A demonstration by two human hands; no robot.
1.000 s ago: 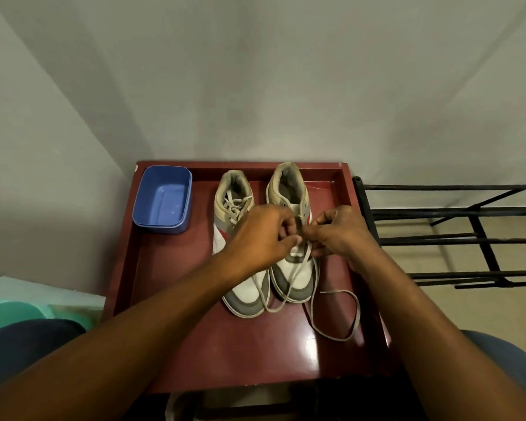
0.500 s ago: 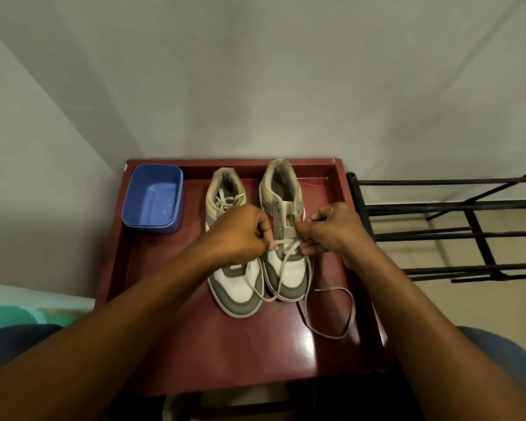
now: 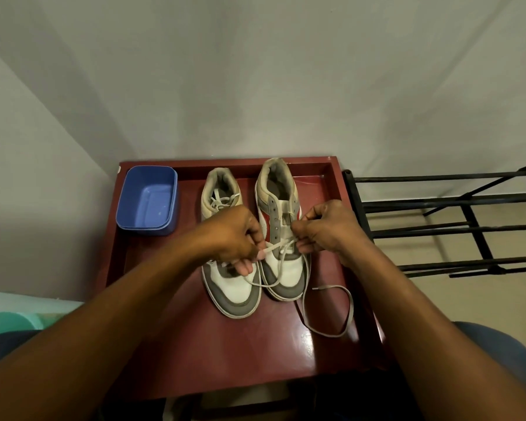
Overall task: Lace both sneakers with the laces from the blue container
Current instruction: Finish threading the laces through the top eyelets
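On the counter [image 3: 225, 354], centre to 12 o'clock: two grey-and-white sneakers side by side, toes toward the person, heels toward the wall.

Left sneaker [image 3: 234, 287]: a lace shows crossed near its collar, so it is judged already laced; its middle is hidden by the left hand.

Right sneaker [image 3: 289, 270]: this is the one in hand. The lace [image 3: 274, 247] passes only through the lowest eyelets; the grey eyelet rows above are bare.

Left hand [image 3: 234, 238]: grip pinched shut on one strand of the lace, drawn out toward 9 o'clock. This looks meant to take up slack and even the two ends.

Right hand [image 3: 325, 229]: fingers curled at the right eyelet row, grip clamped on the other strand. Its free length falls past the toe and lies in a loose loop on the counter at 4 o'clock, tip showing.

Judgement: pulling from both sides at once steadies the shoe on the counter. The heels-away placement presents the eyelets face-up to the person.

Blue container [image 3: 148, 205]: at 10 o'clock on the counter, just beside the left sneaker. Nothing shows inside, so both laces appear to be out.

Off the counter: black metal rack [image 3: 438, 229] at 3 o'clock.

Progress, judged: roughly half done or a little past.
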